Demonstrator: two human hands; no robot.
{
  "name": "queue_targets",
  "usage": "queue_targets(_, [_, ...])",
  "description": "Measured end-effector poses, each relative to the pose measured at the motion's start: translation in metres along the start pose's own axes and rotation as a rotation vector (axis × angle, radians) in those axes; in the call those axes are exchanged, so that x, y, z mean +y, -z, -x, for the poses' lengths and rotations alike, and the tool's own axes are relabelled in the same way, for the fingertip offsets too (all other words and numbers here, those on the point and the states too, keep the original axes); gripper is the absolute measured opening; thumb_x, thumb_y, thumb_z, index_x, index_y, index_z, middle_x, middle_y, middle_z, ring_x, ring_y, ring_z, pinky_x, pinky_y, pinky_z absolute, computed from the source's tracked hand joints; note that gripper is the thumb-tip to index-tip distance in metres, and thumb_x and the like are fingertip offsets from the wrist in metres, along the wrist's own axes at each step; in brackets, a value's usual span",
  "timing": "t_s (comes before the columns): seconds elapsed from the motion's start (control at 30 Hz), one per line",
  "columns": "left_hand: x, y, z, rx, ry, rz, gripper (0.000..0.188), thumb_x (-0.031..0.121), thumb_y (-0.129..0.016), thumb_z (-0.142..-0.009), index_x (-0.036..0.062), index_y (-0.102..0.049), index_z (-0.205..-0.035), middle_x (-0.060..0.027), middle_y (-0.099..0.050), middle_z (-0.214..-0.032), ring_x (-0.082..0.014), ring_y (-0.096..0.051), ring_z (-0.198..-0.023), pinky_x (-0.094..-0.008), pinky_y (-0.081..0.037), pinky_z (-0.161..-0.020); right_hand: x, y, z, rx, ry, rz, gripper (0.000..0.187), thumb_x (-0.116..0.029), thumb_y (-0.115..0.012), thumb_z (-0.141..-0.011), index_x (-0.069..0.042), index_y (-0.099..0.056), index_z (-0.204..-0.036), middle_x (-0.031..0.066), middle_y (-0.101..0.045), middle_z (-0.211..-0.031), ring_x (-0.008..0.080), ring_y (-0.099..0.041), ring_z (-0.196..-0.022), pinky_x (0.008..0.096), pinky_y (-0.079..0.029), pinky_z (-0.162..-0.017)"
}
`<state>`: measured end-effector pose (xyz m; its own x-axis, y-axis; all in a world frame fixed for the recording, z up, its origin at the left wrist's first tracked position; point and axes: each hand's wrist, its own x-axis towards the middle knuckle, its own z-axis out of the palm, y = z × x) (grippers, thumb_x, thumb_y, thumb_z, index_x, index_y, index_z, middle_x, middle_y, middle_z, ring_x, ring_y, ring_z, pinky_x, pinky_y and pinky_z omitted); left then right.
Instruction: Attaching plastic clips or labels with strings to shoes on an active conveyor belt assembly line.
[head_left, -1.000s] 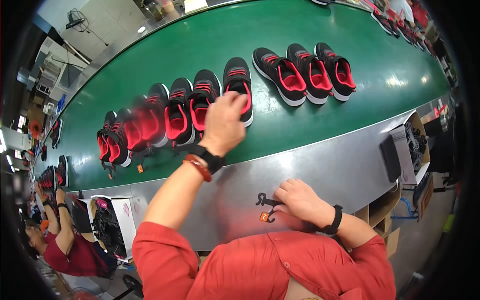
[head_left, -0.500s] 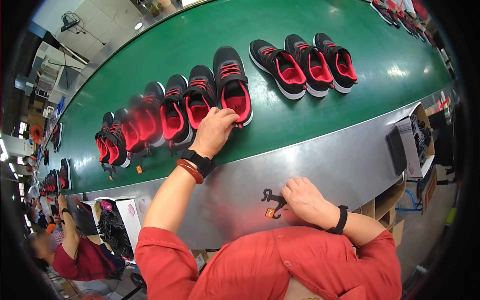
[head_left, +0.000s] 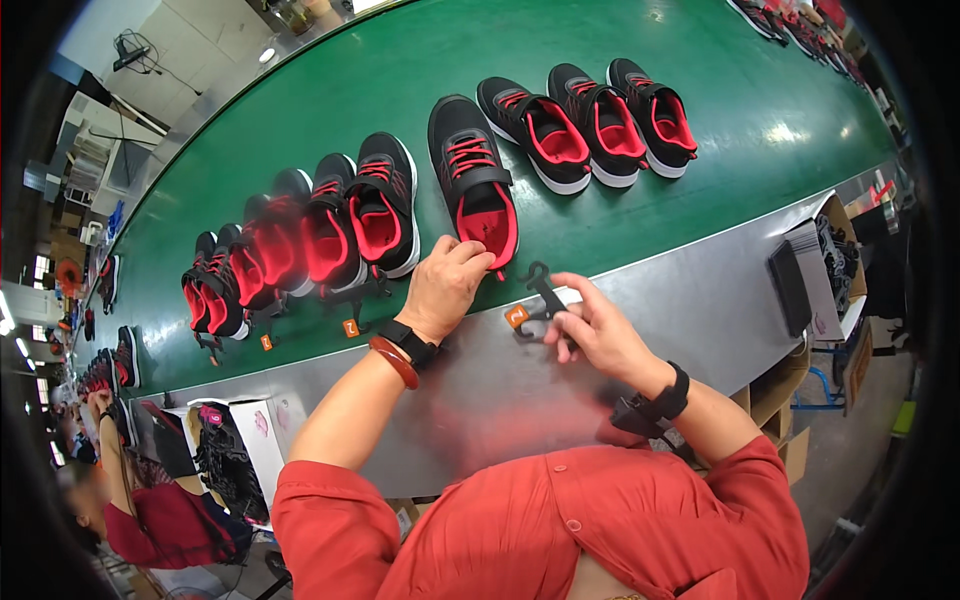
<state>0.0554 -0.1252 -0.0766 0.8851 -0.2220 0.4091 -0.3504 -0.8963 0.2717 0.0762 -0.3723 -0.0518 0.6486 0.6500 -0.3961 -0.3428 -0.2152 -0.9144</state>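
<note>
My left hand (head_left: 443, 290) is closed, pinching the heel of a black sneaker (head_left: 468, 135) with a red lining, red laces and a strap. The sneaker lies on the green surface, toe pointing away from me. Between the fingers of my right hand (head_left: 597, 330) is a black plastic shoe hanger (head_left: 545, 290) with a hooked end. An orange tag (head_left: 516, 317) sits on this hanger, which is just right of the sneaker's heel and apart from it. Under my right wrist lies a black object (head_left: 635, 415), partly hidden.
Left of my hand runs a row of similar sneakers (head_left: 385, 165), some with tagged hangers at their heels. Three more sneakers (head_left: 610, 125) stand to the right. A metal ledge (head_left: 700, 320) borders the green table (head_left: 300, 130). Boxes of black hangers (head_left: 838, 255) flank me; a co-worker (head_left: 165, 515) is at left.
My right hand has lifted the hanger from low over the ledge up toward the sneaker's heel. The held sneaker has come slightly nearer, and a wider gap separates it from the left row.
</note>
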Motion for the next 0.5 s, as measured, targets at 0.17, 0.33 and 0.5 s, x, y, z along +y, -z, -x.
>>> queue_targets(0.17, [0.006, -0.002, -0.003, 0.019, 0.021, -0.006, 0.018, 0.006, -0.067, -0.074, 0.0092, -0.068, -0.092, -0.0014, -0.065, -0.094, -0.0237, -0.059, -0.083, -0.0337, -0.054, -0.068, 0.004, -0.005, -0.013, 0.001, 0.006, -0.081, 0.044, -0.006, -0.045, -0.098, -0.006, -0.037, -0.141, 0.0065, -0.065, -0.082, 0.0097, -0.061, -0.059, 0.0236, -0.048, -0.054])
queue_targets(0.33, [-0.008, 0.004, 0.012, 0.033, 0.063, -0.037, 0.015, 0.011, -0.065, -0.074, 0.0118, -0.067, -0.088, -0.0020, -0.063, -0.090, -0.0249, -0.058, -0.085, -0.0346, -0.052, -0.069, 0.008, -0.034, -0.031, -0.122, -0.031, -0.044, 0.042, -0.007, -0.046, -0.098, -0.005, -0.042, -0.140, 0.0044, -0.062, -0.072, 0.0099, -0.058, -0.055, 0.0243, -0.046, -0.051])
queue_targets(0.5, [-0.014, 0.013, 0.012, 0.035, 0.046, 0.010, 0.016, 0.012, -0.061, -0.076, 0.0103, -0.064, -0.091, -0.0081, -0.063, -0.086, -0.0291, -0.062, -0.086, -0.0409, -0.048, -0.073, 0.015, -0.028, -0.047, -0.057, -0.062, -0.099, 0.034, -0.017, -0.052, -0.096, -0.006, -0.055, -0.128, -0.0013, -0.053, -0.062, 0.0056, -0.042, -0.043, 0.0208, -0.030, -0.038])
